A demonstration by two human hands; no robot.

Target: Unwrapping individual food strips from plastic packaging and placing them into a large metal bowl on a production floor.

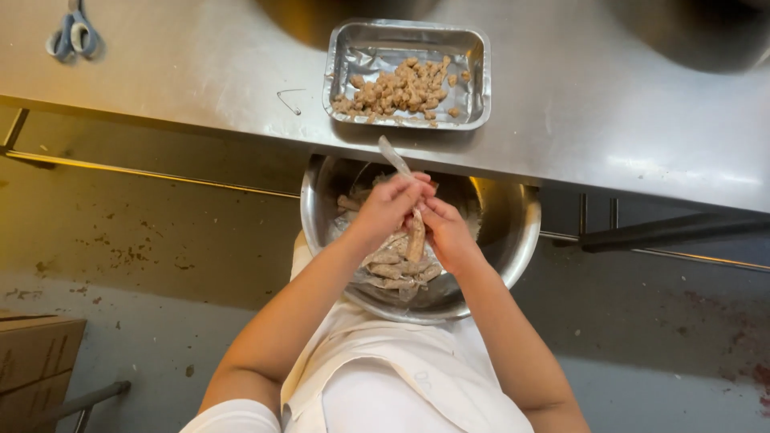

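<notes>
I read both hands as meeting over the bowl [513,240]. Left hand [385,210] is closed, fingers curled round the upper end of a pale strip [415,234]; right hand [445,232] is pinched on the same strip just beside it, so the two hands touch. The strip hangs between them with its long axis near vertical, lower end pointing down into the bowl — neither hand is clearer of it than the other. A thin pale blade-like piece [393,155] juts up and away from the left fingers; I cannot tell what it is. Below, more strips [393,269] lie heaped, floury and matte, in the round shiny steel bowl. Beyond, on the steel table [200,72] — a rectangular foil tray [473,80] holding small cut chunks [401,92], dry and crumbly-looking. Scissors [74,36] lie well apart, far left.
</notes>
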